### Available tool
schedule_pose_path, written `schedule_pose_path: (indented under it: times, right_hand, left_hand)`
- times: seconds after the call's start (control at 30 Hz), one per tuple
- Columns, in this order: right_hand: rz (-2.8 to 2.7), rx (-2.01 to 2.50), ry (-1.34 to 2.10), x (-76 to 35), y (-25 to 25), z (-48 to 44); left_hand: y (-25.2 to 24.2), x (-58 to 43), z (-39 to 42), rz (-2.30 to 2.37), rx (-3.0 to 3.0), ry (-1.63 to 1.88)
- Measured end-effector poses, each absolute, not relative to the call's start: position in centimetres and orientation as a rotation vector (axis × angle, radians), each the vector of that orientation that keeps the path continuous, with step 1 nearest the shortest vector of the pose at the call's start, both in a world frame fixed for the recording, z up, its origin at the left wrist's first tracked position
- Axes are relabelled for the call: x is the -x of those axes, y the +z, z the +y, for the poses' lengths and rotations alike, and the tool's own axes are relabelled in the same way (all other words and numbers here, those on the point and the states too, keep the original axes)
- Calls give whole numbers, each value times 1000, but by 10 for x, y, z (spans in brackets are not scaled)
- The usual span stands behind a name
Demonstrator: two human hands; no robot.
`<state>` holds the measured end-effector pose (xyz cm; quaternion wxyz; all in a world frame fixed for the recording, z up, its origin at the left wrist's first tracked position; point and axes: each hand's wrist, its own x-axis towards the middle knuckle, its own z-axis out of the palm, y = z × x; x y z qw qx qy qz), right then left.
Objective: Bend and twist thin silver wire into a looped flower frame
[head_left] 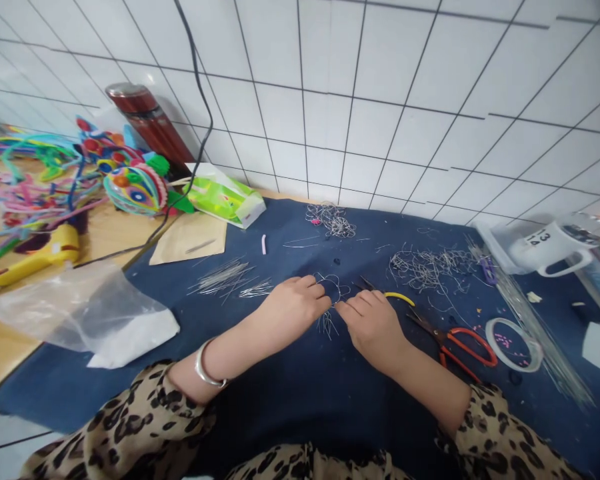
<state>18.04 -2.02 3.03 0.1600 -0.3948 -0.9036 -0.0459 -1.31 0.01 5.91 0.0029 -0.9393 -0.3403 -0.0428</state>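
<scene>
Both hands meet over the dark blue cloth (290, 393). My left hand (297, 307) is closed, its fingertips pinching a thin silver wire (338, 287) bent into loops. My right hand (373, 327) is closed too, its thumb and finger on the same wire from the other side. Several short wire ends (329, 325) hang or lie just below the fingertips; I cannot tell whether they join the looped wire. Pliers with a yellow handle (400, 297) lie right behind my right hand, partly hidden by it.
Straight wire pieces (225, 277) lie left of my hands. Tangled wire (430, 267), orange-handled scissors (467, 347), a white ring (514, 343) and a mug (555, 247) are on the right. A glue gun (55, 253), plastic bag (90, 307), green packet (225, 197) and red flask (150, 123) stand left.
</scene>
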Motion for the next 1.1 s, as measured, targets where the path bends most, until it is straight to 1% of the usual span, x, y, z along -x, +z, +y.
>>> schedule_pose_path:
  times: [0.2,0.43,0.6,0.7,0.8,0.97,1.1]
  right_hand:
    - [-2606,1258,-57,-175,32,-21]
    - [-2638,1299,-53,-175,32,-23]
    - [-2565,1363,71,-176,26,-23]
    - [-2427,1359,249,-175,24,-21]
    - [-2224,1340,573,-175,27,-19]
    - [-1788,1377,1120,-173,31,-17]
    - [-1433,1294,1477,-172,25,-15]
  left_hand:
    - [48,8,-6,-1037,2896,-154]
    - [47,3,-9,-1028,2880,-125]
    - [48,2,-11,-1123,2871,-157]
    - [47,5,-10,-1256,2893,-235]
    - [44,9,-8,-1430,2957,-445]
    - [38,12,-4,-1777,3068,-988]
    - [31,7,-3,-2295,3154,-1419]
